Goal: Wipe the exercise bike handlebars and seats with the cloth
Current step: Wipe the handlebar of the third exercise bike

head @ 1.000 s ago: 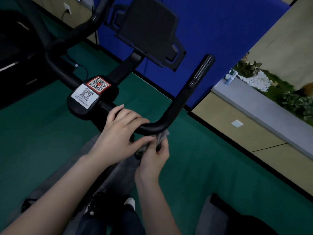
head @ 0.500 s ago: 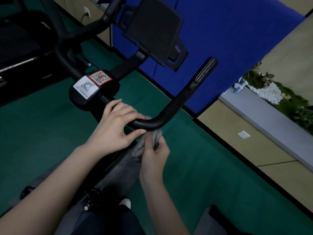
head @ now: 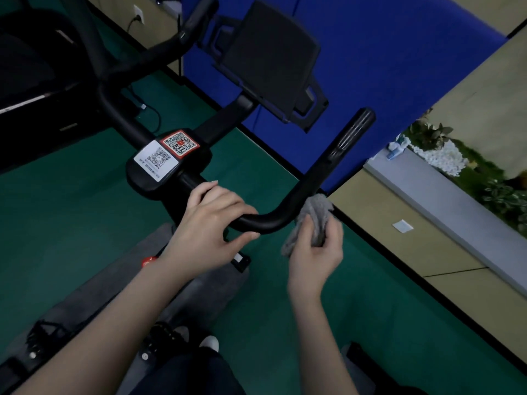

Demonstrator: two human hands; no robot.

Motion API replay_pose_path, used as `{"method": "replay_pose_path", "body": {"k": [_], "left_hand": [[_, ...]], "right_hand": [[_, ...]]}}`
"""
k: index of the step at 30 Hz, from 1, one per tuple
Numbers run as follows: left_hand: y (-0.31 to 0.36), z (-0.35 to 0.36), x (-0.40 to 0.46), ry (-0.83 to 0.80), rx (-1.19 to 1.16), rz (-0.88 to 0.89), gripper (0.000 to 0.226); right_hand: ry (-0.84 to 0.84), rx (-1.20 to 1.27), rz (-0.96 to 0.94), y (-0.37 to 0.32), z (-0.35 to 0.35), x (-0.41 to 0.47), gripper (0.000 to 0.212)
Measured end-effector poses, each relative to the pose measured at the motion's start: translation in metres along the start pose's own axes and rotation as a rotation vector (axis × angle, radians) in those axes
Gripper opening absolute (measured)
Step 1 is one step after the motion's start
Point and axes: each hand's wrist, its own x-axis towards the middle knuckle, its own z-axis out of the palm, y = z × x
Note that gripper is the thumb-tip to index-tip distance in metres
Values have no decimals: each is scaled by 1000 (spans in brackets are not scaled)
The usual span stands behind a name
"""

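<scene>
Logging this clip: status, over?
Left hand grips handlebar. Right hand holds grey cloth against the bend. Nothing in the way.

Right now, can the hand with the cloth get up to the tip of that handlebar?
Probably yes. The right hand grips the cloth beside the handlebar bend, and nothing blocks the bar up to its tip.

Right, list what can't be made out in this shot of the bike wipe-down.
- Bike seat: not in the head view at all.
- Left handlebar: its end is cut off by the top edge.
- QR stickers: print too small to read.
- Left hand: covers the bar beneath it; its fingertips are hidden behind the bar.
- Cloth: bunched in the right hand, blurred; contact with the right handlebar unclear.
</scene>
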Motion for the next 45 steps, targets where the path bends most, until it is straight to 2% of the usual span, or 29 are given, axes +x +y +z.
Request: {"method": "replay_pose_path", "body": {"k": [5,8,11,14,21,27,29,32,38,45], "left_hand": [[-3,2,-1,2,-16,20,30],[-4,2,-1,5,-39,25,30],[-5,4,-1,22,-45,35,30],[-6,3,-1,24,-46,48,30],[-9,0,-1,14,-35,74,32],[-8,0,-2,6,-20,83,34],[-9,0,-2,8,-17,86,33],[-9,0,-2,15,-18,84,32],[-7,4,-2,32,-23,54,33],[3,6,1,74,-18,-13,34]], "right_hand": [[-128,-232,-190,-5,-6,46,18],[-294,-333,-400,-11,-10,53,15],[-560,-386,-587,-18,-13,51,20],[-801,-530,-607,-30,-9,59,24],[-1007,-792,-588,-55,15,97,12],[-1335,-912,-603,-71,29,103,17],[-1353,-974,-609,-73,32,115,16],[-1278,-1027,-584,-70,35,126,14],[-1326,-859,-591,-64,25,113,15],[-1163,-788,-603,-52,25,128,7]]}}
